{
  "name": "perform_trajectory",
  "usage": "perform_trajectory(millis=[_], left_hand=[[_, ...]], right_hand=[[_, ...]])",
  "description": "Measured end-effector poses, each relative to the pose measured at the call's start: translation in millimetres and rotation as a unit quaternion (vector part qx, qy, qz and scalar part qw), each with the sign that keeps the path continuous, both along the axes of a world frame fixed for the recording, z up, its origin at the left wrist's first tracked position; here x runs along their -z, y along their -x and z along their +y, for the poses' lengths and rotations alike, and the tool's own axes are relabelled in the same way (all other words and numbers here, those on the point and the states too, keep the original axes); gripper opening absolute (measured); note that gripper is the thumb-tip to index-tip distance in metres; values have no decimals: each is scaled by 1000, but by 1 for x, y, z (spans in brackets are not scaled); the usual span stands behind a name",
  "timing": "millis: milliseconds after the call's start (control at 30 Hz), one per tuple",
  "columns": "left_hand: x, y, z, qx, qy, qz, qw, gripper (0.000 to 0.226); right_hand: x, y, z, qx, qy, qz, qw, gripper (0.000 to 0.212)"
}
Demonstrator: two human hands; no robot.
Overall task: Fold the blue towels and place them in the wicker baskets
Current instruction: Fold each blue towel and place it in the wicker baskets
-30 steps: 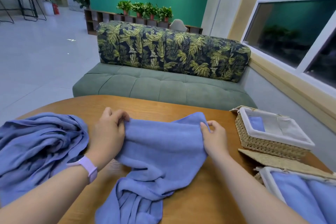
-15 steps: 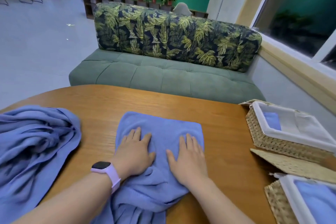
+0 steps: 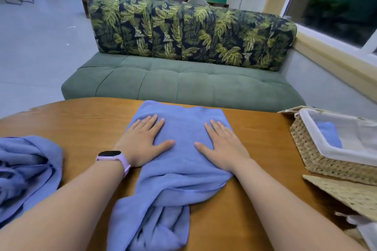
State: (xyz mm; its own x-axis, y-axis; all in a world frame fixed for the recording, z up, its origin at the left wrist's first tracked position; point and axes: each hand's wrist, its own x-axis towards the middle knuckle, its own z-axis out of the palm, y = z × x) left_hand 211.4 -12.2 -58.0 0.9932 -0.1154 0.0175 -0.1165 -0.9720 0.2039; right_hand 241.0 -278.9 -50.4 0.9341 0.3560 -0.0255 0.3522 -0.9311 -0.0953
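Round wooden table [image 3: 81, 128] holds everything. Task looks mid-way: crumpled heap of blue towels [image 3: 26, 173] at left unfolded; blue terry towel [image 3: 179, 165] at centre only partly folded, far half flat, near end bunched and trailing toward near edge. Lined wicker basket [image 3: 318, 159] at right already has one folded blue piece inside; second basket at near right barely shows. Left hand [image 3: 142, 140] and right hand [image 3: 222, 144] press flat on towel, fingers straight, gripping nothing. Bare wood between towel and basket gives room; far towel edge nears table rim.
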Motion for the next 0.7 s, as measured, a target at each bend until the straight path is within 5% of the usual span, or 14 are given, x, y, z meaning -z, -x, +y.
perform_trajectory(millis=[233, 400, 567, 700], left_hand=[[2, -29, 6, 19, -37, -26, 999, 99], [-20, 11, -7, 48, -54, -269, 960, 40], [-35, 74, 0, -199, -6, -113, 973, 40], [-54, 115, -1, -211, 129, 15, 969, 53]], right_hand=[[3, -31, 5, -5, -41, -44, 998, 79], [-11, -8, 16, -42, 13, -238, 970, 33], [-45, 26, 22, 84, -9, -40, 996, 41], [-64, 100, 32, 176, -106, -10, 979, 35]])
